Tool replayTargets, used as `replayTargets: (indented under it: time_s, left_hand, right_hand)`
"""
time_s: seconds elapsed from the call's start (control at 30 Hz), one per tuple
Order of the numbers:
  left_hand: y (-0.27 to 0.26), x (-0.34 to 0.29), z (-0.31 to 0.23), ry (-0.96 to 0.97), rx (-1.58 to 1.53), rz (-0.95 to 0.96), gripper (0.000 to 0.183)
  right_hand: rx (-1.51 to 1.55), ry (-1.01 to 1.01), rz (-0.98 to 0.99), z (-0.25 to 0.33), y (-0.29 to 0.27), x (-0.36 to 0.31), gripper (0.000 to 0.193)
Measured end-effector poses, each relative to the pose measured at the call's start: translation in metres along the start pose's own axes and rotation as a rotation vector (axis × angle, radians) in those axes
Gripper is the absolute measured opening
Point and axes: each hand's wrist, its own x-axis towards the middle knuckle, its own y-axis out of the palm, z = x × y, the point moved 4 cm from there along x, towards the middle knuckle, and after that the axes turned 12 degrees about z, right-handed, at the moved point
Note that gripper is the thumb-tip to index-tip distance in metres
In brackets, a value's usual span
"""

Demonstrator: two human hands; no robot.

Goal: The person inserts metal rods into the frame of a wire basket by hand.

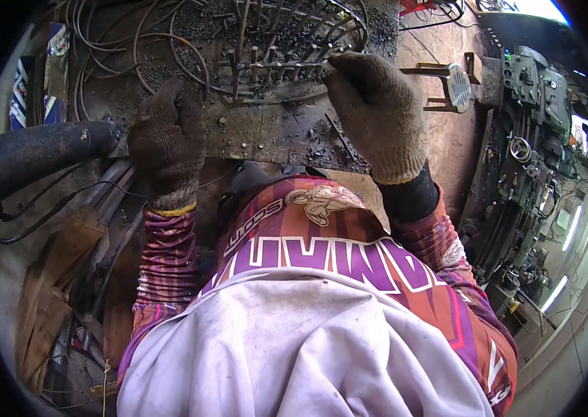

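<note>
Brown knit work gloves cover both my hands. My left hand [167,135] is closed at the left part of the dark metal worktable [287,142], its fingers curled under; whatever they may hold is hidden. My right hand [379,111] pinches the right end of a thin metal rod [283,65], which runs left across a row of short rod stubs. Behind it lies a frame of curved metal bars [322,31], fanned out and joined at a rounded end. One upright rod [240,45] stands at the frame's left side.
Coiled wire or cable [137,42] spreads over the table's back left. Dark metal crumbs litter the top. A thick black pipe [44,156] juts in from the left. Right of the table are a small metal-and-wood stand [457,87] and a large green machine [537,97].
</note>
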Motion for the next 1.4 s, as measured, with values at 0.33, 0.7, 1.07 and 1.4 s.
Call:
replayTargets:
  time_s: [0.33,0.7,1.07,1.4]
  left_hand:
    - [0.004,-0.002,0.004,0.026,0.026,-0.037,0.022]
    - [0.003,0.000,0.002,0.002,-0.002,-0.052,0.017]
    - [0.000,0.002,-0.005,-0.060,-0.051,-0.012,0.020]
    - [0.002,0.000,-0.003,-0.067,-0.006,-0.012,0.020]
  right_hand:
    - [-0.178,-0.078,0.150,0.011,-0.001,0.008,0.017]
    - [-0.087,-0.090,-0.011,0.008,0.001,0.012,0.014]
    - [-0.014,0.077,0.070,-0.013,-0.008,-0.006,0.015]
    - [-0.018,0.017,0.043,-0.018,-0.003,0.001,0.018]
